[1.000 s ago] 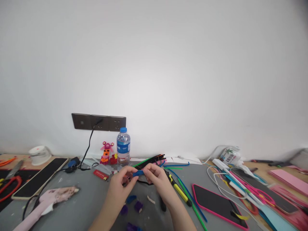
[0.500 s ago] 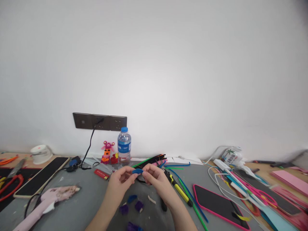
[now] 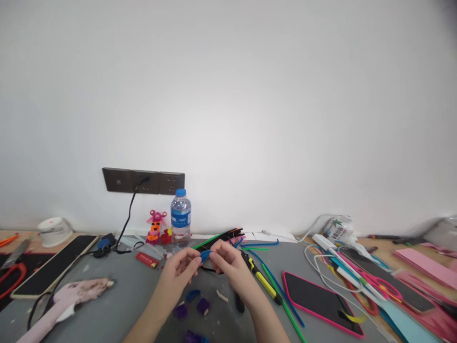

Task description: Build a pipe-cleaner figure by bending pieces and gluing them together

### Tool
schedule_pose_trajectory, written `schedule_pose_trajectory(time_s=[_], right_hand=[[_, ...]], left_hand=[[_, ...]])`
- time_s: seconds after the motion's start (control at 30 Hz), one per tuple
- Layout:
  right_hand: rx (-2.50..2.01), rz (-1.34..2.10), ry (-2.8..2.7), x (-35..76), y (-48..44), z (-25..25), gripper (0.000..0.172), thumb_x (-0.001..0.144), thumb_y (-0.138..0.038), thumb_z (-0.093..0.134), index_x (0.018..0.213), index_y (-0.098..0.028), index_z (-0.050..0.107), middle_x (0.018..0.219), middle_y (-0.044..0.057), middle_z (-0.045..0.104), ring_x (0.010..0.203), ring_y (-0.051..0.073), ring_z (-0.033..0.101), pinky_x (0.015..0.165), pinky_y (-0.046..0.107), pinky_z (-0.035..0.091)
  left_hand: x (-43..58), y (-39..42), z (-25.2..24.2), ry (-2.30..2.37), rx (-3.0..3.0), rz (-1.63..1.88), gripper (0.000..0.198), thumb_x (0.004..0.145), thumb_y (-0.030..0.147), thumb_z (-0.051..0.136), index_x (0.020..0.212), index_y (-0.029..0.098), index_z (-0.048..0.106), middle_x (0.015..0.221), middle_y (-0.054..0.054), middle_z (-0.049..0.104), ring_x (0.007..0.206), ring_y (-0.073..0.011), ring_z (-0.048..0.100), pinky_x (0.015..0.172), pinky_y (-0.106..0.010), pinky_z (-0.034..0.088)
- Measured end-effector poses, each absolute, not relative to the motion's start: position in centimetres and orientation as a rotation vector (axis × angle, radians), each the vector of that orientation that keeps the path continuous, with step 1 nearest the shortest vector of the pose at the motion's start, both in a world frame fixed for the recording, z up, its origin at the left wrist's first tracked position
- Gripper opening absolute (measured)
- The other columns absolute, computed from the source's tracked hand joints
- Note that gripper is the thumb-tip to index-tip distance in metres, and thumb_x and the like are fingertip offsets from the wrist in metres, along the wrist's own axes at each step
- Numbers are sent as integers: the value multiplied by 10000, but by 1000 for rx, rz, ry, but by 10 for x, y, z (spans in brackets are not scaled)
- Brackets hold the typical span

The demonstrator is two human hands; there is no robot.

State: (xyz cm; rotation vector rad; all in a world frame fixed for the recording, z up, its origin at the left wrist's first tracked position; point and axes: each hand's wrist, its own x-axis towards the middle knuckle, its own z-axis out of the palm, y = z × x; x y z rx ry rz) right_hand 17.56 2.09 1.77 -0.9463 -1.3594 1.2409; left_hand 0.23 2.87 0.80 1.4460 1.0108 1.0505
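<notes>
Two-handed pinch: left hand (image 3: 178, 271) and right hand (image 3: 228, 267) each gripping one end of a short blue strip (image 3: 205, 255), raised off the table just in front of the water bottle (image 3: 180, 216). Long axis running left to right. Straight a second ago, now bowed, with fingertips closer together. Purple scraps (image 3: 203, 306) further in front of the bottle, below the hands.

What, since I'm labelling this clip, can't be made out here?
Head view, all of it:
blue piece: shape mostly covered by fingertips of left hand and right hand.
purple scrap: cut off by bottom edge.
water bottle: label too small to read.
</notes>
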Motion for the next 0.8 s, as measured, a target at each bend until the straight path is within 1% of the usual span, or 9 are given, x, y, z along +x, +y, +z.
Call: schedule_pose_trajectory(time_s=[0.13, 0.23, 0.33, 0.43, 0.53, 0.67, 0.73, 0.8], right_hand=[[-908, 1229, -1337, 173, 23, 16, 414, 764, -583, 687, 762, -197, 537, 573, -54, 463, 533, 113, 407, 515, 233, 333], [-905, 1233, -1324, 171, 22, 17, 419, 750, -589, 698, 770, -200, 544, 576, -56, 454, 532, 114, 406, 511, 232, 337], [-901, 1230, -1344, 171, 20, 19, 397, 761, -572, 698, 806, -194, 588, 609, -44, 470, 557, 118, 422, 520, 232, 348], [-924, 1218, -1389, 173, 18, 20, 378, 776, -556, 693, 830, -186, 638, 644, -25, 504, 581, 122, 434, 539, 237, 362], [-958, 1210, -1375, 177, 21, 18, 374, 765, -554, 703, 807, -186, 654, 645, -21, 530, 571, 120, 440, 539, 240, 365], [-1059, 1169, -1308, 189, 27, 9, 375, 745, -543, 713, 747, -175, 637, 583, -32, 543, 536, 116, 472, 523, 236, 356], [-1124, 1202, -1318, 193, 29, 3, 354, 732, -513, 722, 742, -174, 624, 551, -35, 554, 497, 114, 479, 479, 227, 322], [-1163, 1265, -1342, 194, 29, -1, 294, 716, -441, 738, 750, -177, 613, 559, -33, 578, 470, 109, 479, 449, 220, 298]], left_hand=[[4, 28, 10, 999, 1524, 1046, 264, 793, 437, 641, 782, 173, 639, 614, 31, 498, 572, -134, 476, 502, -203, 371], [6, 25, 12, 1007, 1609, 1059, 226, 813, 386, 604, 746, 172, 628, 630, 26, 501, 585, -135, 468, 527, -213, 365], [8, 23, 13, 1050, 1728, 1021, 205, 838, 353, 561, 744, 180, 616, 638, 23, 504, 591, -142, 478, 541, -222, 361], [9, 22, 14, 1114, 1874, 1016, 174, 831, 315, 563, 715, 191, 602, 613, 31, 494, 556, -140, 486, 519, -222, 348], [7, 22, 13, 1136, 2032, 1040, 179, 855, 293, 544, 731, 202, 635, 646, 14, 552, 548, -146, 520, 518, -229, 368], [2, 24, 10, 1227, 2188, 1039, 254, 915, 311, 473, 799, 221, 681, 702, -10, 626, 569, -163, 549, 556, -256, 386], [0, 26, 10, 1288, 2194, 1002, 270, 925, 320, 459, 794, 223, 675, 694, -9, 648, 562, -166, 551, 561, -263, 381], [-1, 27, 10, 1322, 2175, 965, 270, 927, 323, 455, 793, 221, 666, 687, -9, 668, 580, -175, 572, 565, -262, 379]])
